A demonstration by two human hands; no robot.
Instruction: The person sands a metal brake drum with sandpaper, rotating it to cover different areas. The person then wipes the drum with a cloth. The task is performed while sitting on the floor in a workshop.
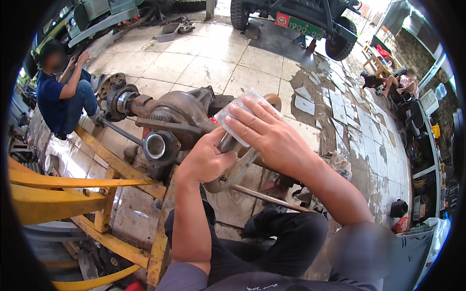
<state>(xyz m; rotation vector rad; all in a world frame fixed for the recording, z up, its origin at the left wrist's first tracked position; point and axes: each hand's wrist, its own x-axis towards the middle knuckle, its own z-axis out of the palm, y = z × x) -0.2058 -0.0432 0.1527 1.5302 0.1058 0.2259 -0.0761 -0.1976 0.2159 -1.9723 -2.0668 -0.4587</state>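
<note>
Tiled workshop floor (206, 68): pale and stained, with broken tiles (304, 105) lying loose right of centre.
Vehicles: at the top, one with a knobbly tyre (341, 40) and a red-and-green plate (296, 25); at upper left, a green one with a grey bumper (103, 26).
Grey tray (167, 32): on the tiles near the upper vehicles, just beside a heap of dark parts.
Axle assembly (180, 107): rusty and greasy, with a bulging differential housing, across the middle of the view, in front of the person.
Ring-shaped fitting (156, 146): near the housing, its round bore bright.
Left hand (206, 157): closed, fingers and thumb wrapped round a cylindrical metal part (227, 144) just right of the housing.
Right hand (267, 128): fingers straight and nearly together, laid over a pale grey pad (238, 114) on top of that part; the thumb is hidden, so I cannot tell whether it pinches the pad.
Yellow metal frame (63, 201): at lower left, near the left forearm.
Co-worker in blue (51, 94): crouching at left, both hands raised.
Seated person (410, 85): far right, well apart.
</note>
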